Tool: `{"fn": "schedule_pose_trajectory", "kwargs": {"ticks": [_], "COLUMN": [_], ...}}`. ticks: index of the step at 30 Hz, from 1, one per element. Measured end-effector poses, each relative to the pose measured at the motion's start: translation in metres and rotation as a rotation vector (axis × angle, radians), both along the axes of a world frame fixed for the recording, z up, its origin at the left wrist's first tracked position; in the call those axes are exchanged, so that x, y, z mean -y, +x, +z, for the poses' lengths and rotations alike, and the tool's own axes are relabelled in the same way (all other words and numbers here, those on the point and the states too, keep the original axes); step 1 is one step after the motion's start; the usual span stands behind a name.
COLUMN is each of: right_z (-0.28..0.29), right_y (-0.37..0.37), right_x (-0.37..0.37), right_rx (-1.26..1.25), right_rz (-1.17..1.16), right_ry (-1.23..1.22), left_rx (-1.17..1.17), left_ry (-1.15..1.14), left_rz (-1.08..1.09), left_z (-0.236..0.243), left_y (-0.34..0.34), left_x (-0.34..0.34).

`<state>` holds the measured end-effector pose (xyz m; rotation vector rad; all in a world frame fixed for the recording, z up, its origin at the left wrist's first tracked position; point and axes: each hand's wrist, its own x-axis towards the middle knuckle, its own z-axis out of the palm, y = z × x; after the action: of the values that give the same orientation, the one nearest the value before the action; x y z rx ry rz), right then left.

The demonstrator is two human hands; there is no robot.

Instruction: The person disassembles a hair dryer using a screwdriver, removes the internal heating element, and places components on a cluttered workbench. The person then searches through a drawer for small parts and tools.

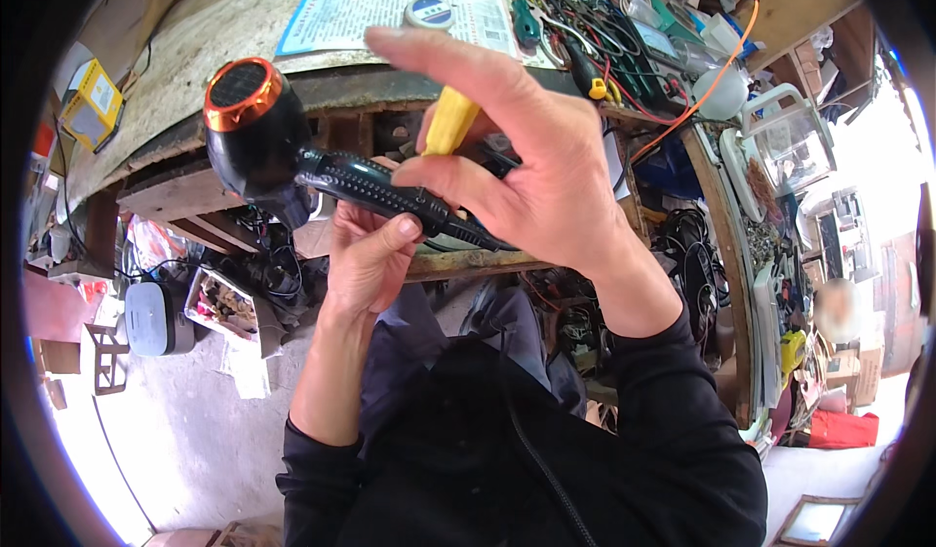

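Note:
A black hair dryer (252, 142) with an orange ring lies sideways in the air before the workbench, its studded handle stretching to the right. My left hand (370, 264) grips that handle from below, thumb on top. My right hand (531, 162) holds a yellow screwdriver (451, 118) upright over the handle, thumb and fingers around its grip and the index finger raised. The screwdriver's lower end meets the handle near my left thumb; the exact tip is hard to make out.
The workbench (156, 133) carries printed paper (341, 11), a small round container (428, 11), tangled wires and tools (634, 50), and a yellow box (92, 103) at left. Beneath are a crate of parts (224, 308), a dark case (146, 318) and cables (678, 274).

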<state>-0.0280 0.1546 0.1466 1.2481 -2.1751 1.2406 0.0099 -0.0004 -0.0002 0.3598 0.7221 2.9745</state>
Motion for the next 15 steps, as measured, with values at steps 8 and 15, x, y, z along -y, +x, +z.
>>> {"fn": "schedule_pose_trajectory", "kwargs": {"ticks": [8,15], "right_z": [-0.002,-0.001], "right_y": [-0.001,-0.003], "right_x": [-0.005,-0.006], "right_rx": [0.061,0.049], "right_rz": [-0.023,0.033], "right_ry": [-0.024,0.008], "left_rx": [0.012,0.053], "left_ry": [0.02,-0.018], "left_rz": [-0.011,0.005], "left_z": [0.009,0.003], "left_y": [0.001,-0.001], "left_x": [-0.004,-0.002]}}
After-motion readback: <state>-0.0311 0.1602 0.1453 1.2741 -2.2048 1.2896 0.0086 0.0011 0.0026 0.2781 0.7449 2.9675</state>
